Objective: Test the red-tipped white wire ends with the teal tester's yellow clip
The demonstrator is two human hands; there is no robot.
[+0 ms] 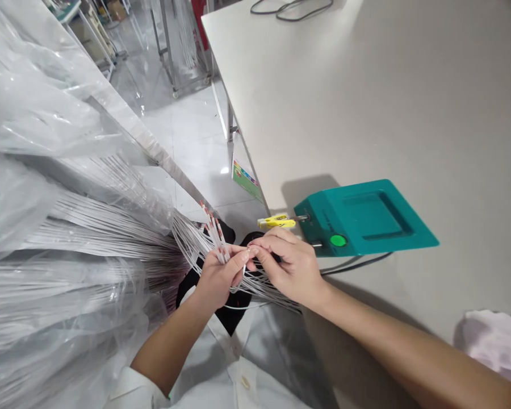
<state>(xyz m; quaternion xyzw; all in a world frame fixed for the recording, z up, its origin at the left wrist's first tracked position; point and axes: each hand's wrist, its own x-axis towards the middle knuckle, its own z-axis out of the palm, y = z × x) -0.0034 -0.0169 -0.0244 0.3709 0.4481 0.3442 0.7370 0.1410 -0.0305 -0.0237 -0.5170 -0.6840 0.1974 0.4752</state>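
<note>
My left hand (pixel 223 272) is closed around a bunch of thin white wires (pixel 215 230), whose reddish-orange tips stick up above the fingers. Right beside it, the thumb and forefinger of my right hand (pixel 287 264) pinch at a wire end by my left thumb; the exact piece is too small to make out. More grey-white wires (pixel 191 236) run below both hands across my lap. Just beyond my right hand stands a teal box (pixel 366 218) with a green button (pixel 338 241). A yellow clip (pixel 276 221) is attached to a metal post on its near side.
Large bundles of wires (pixel 102 227) in clear plastic bags (pixel 38 108) hang at the left. The pale table (pixel 387 102) reaches right, with a black cable (pixel 293 10) at its far edge and white cloth (pixel 494 341) near my right forearm. A wheeled rack (pixel 168 54) stands on the floor.
</note>
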